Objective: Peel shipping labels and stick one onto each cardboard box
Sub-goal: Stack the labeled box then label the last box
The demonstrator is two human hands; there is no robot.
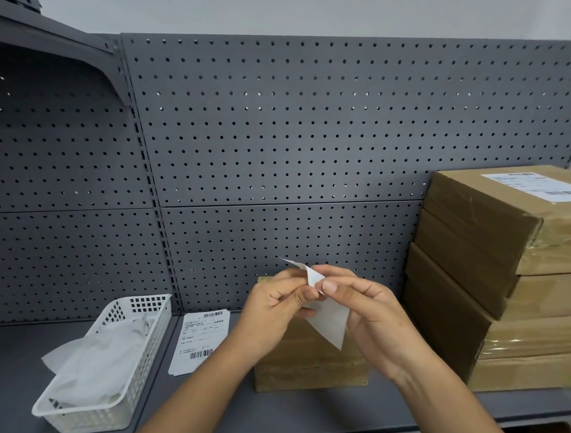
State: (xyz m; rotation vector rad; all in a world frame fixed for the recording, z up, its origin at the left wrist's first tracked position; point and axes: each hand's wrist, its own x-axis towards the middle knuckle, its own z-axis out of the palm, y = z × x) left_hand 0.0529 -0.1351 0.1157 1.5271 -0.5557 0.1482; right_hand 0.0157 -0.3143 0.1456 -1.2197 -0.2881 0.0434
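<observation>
L hand & R hand each pinch-grip label, long axis diag. upper-L to lower-R.

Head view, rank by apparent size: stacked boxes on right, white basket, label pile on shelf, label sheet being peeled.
1. Stacked cardboard boxes
2. White basket
3. Label pile and held label sheet, unranked: the sheet is partly hidden and nearer the camera.

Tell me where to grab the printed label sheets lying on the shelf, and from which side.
Put your grip on the near-left corner of the label sheets, coming from the front edge of the shelf. They lie flat, with the white basket close on their left and the small box on their right, so only that end is open.
</observation>
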